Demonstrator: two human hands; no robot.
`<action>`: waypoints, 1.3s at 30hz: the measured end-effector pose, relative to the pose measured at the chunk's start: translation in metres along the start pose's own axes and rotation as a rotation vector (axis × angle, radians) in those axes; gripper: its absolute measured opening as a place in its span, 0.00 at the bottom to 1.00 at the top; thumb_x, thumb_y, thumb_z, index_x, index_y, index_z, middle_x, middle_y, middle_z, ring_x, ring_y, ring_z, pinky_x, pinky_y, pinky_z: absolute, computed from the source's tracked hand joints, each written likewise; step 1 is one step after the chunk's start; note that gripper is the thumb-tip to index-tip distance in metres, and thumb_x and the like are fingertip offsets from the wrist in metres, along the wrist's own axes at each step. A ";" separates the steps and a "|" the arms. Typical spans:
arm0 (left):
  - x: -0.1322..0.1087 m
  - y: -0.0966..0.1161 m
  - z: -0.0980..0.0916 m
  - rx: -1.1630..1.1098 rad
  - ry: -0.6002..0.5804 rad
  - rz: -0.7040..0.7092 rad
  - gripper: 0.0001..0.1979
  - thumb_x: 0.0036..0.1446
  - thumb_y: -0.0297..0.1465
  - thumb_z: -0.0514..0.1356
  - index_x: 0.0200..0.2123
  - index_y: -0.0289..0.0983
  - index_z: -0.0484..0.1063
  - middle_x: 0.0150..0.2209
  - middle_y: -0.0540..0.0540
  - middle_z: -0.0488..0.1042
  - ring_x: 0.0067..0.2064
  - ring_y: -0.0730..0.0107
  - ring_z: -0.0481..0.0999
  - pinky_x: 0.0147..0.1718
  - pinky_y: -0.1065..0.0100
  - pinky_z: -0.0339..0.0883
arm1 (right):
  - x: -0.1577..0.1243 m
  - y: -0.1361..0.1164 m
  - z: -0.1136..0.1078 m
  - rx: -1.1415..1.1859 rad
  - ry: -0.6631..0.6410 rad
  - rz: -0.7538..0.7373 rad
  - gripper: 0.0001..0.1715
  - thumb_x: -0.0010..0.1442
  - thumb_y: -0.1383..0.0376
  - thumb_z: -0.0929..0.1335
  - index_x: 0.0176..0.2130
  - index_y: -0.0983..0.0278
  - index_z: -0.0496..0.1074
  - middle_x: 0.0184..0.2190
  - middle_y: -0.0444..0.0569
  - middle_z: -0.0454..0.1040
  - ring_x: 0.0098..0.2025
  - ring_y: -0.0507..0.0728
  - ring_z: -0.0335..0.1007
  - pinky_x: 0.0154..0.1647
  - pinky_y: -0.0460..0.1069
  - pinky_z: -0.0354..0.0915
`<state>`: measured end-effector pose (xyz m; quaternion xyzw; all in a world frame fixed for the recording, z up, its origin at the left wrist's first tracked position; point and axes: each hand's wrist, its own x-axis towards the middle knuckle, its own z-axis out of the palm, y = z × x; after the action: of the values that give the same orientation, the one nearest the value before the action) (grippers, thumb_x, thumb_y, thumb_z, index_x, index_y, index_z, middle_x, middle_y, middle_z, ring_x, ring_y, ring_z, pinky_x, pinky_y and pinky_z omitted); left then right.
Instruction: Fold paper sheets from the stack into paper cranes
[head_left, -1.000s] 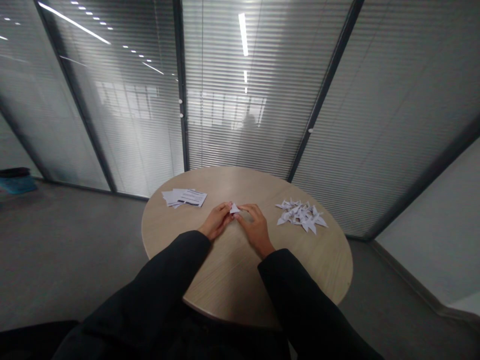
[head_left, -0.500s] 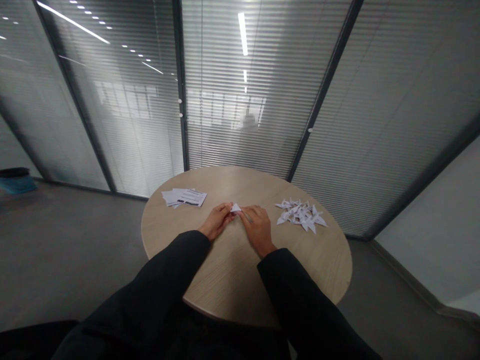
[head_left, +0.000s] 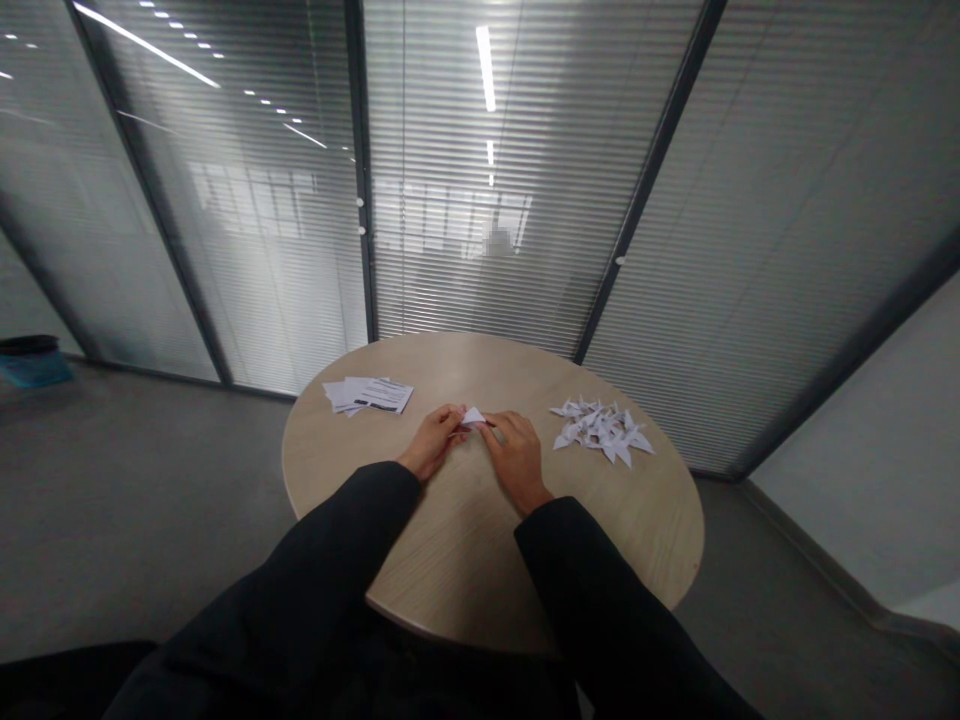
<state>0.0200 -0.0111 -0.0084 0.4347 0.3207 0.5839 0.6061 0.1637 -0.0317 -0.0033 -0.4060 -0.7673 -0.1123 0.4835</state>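
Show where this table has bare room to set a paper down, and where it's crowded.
Bare wood: the table, near side, below the left hand and right hand, and the far strip between papers and cranes. Crowded: where both hands meet on the folded paper.

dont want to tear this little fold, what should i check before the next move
1. Grip: ok, the fingers of the left hand and right hand both pinch the folded white paper.
2. Creases: cannot tell, too small in this view.
3. Paper edges free of tears: cannot tell, the fingers hide part of it and it is too small to see.
4. Room on the right: ok, the origami cranes lie apart from the right hand.
5. Room on the left: ok, the printed sheets lie apart from the left hand on the round wooden table.
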 end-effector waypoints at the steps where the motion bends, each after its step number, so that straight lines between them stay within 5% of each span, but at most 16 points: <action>1: -0.001 0.001 0.001 0.033 0.000 0.010 0.17 0.42 0.41 0.67 0.28 0.33 0.70 0.29 0.49 0.69 0.32 0.76 0.68 0.28 0.76 0.62 | 0.000 0.000 0.000 0.015 0.006 0.029 0.14 0.64 0.60 0.61 0.39 0.63 0.73 0.33 0.51 0.74 0.38 0.58 0.68 0.42 0.53 0.61; 6: -0.007 0.008 0.006 0.139 -0.076 0.085 0.17 0.47 0.43 0.63 0.31 0.34 0.72 0.33 0.46 0.70 0.36 0.71 0.69 0.32 0.73 0.64 | 0.002 0.003 0.000 0.156 0.036 0.193 0.16 0.63 0.58 0.61 0.37 0.63 0.73 0.33 0.51 0.74 0.37 0.57 0.69 0.41 0.52 0.63; 12: -0.005 0.008 0.008 0.228 -0.099 0.162 0.19 0.35 0.32 0.70 0.34 0.33 0.72 0.32 0.47 0.75 0.35 0.72 0.71 0.37 0.71 0.63 | 0.003 0.006 0.000 0.307 0.060 0.321 0.15 0.59 0.57 0.63 0.35 0.64 0.74 0.32 0.50 0.75 0.34 0.57 0.70 0.39 0.51 0.65; 19: -0.001 0.006 0.004 0.190 -0.067 0.139 0.19 0.35 0.34 0.70 0.32 0.33 0.72 0.29 0.47 0.76 0.30 0.71 0.73 0.32 0.70 0.65 | 0.004 0.006 0.002 0.486 -0.001 0.471 0.15 0.56 0.55 0.65 0.33 0.64 0.74 0.31 0.49 0.76 0.34 0.57 0.71 0.37 0.51 0.65; 25: -0.002 0.007 0.005 0.235 -0.091 0.083 0.20 0.35 0.36 0.71 0.31 0.32 0.72 0.24 0.46 0.76 0.27 0.70 0.74 0.28 0.70 0.66 | 0.003 0.009 0.003 0.566 -0.056 0.500 0.16 0.53 0.54 0.67 0.34 0.64 0.74 0.30 0.48 0.75 0.33 0.56 0.69 0.36 0.50 0.64; 39: -0.003 0.006 0.006 0.213 -0.084 0.170 0.18 0.41 0.37 0.68 0.36 0.33 0.76 0.30 0.44 0.78 0.31 0.69 0.75 0.31 0.70 0.69 | 0.004 0.012 0.002 0.640 0.005 0.562 0.18 0.53 0.53 0.67 0.31 0.65 0.75 0.30 0.49 0.76 0.33 0.57 0.70 0.36 0.51 0.64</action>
<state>0.0229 -0.0157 -0.0008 0.5462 0.3173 0.5771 0.5176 0.1700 -0.0205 -0.0034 -0.4285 -0.6220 0.2667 0.5986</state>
